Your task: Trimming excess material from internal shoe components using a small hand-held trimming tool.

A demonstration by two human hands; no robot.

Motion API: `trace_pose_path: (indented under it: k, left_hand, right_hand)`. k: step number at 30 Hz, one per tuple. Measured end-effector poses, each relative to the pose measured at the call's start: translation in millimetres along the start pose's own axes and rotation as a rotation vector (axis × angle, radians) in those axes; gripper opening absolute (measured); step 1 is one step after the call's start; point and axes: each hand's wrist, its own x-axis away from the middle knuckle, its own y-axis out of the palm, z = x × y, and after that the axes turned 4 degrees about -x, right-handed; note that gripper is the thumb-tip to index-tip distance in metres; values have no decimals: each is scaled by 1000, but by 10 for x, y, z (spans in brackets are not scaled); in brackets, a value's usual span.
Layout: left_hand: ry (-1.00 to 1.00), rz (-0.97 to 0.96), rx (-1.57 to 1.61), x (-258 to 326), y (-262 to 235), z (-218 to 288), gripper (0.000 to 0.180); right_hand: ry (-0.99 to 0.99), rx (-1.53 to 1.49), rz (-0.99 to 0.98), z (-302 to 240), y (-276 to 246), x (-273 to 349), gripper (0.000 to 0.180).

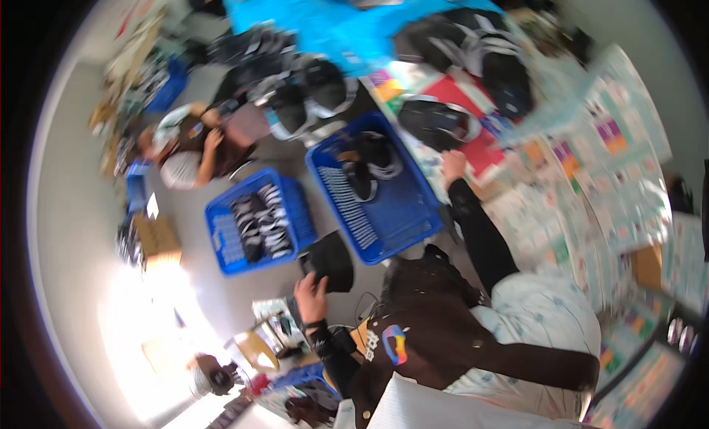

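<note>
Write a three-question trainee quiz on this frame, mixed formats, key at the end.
1. Which hand holds the flat black piece?
2. True or false: the openwork blue plastic basket nearest the right hand contains black-and-white items.
3. What spreads across the top of the picture?
a) a green net
b) a broad, bright blue sheet
c) a yellow hose

Key: 1. The left hand. 2. True. 3. b.

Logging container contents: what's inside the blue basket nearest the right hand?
The basket holds dark, pale-edged pieces toward its far end; blue bottom shows at the near end. Anything beneath the pieces is covered.
</note>
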Motion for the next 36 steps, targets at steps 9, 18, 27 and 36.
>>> trace_pose_path:
  k: [9, 18, 27, 36]
  left_hand:
    - [174, -83, -198, 39, -223, -299, 19]
    - [327, 82, 111, 136, -458, -973, 33]
    - [386, -71, 259, 266, -810, -1390, 35]
    - [397, -92, 426, 615, -880, -1726, 31]
  right_hand:
    - [-675, -823, -1495, -3675, -1204, 4289, 82]
    - [-565, -463, -1746, -3348, -641, 4236, 93]
    - [138, -796, -2678, -2919, -536, 5705, 118]
    - [-554, 491, -1902, -2452, -587, 5714, 40]
